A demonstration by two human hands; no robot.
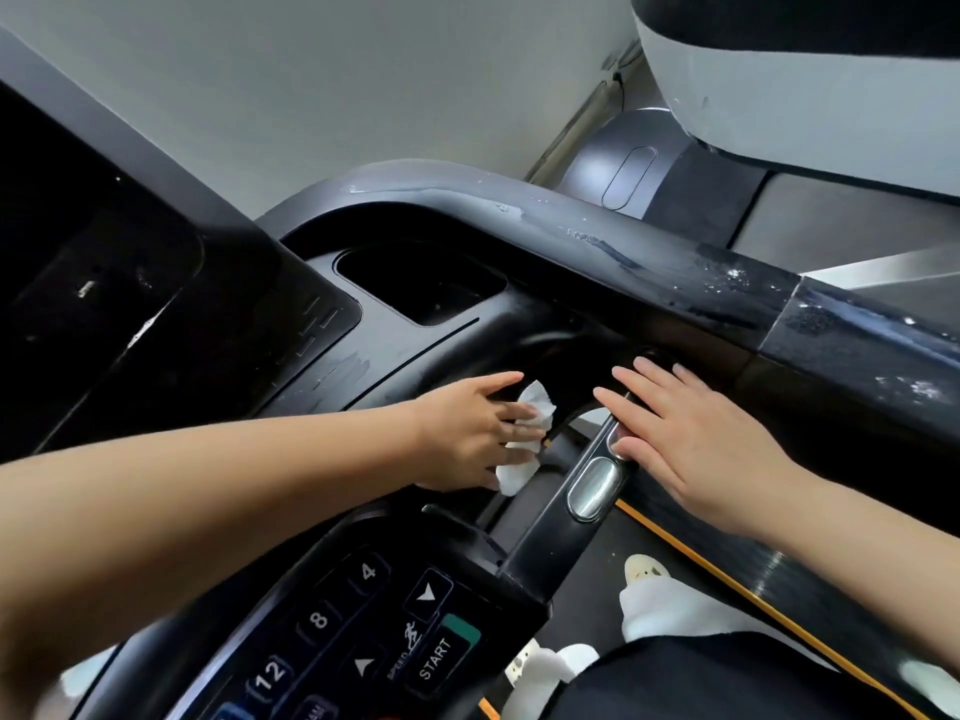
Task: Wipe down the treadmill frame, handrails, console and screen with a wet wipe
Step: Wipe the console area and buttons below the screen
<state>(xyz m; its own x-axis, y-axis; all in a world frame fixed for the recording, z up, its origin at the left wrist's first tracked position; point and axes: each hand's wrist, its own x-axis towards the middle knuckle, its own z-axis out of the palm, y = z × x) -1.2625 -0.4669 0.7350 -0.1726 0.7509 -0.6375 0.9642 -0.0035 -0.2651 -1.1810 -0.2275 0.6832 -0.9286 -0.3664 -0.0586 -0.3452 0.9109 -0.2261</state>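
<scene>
The treadmill's black console (363, 631) with number keys and a START button fills the lower middle, and its dark screen (130, 283) is at the left. My left hand (467, 433) grips a bunched white wet wipe (535, 402) and presses it against the curved black frame below the cup-holder recess (421, 283). My right hand (691, 439) lies flat with straight fingers on the inner grip bar, just above its silver sensor pad (592, 488). The long black handrail (675, 267) crosses above both hands and shows wet streaks and white specks.
A neighbouring grey and white machine (805, 96) stands at the upper right against the pale wall. Below the bar lie the dark belt (587, 610), an orange edge stripe (727, 579) and my feet in white (660, 600).
</scene>
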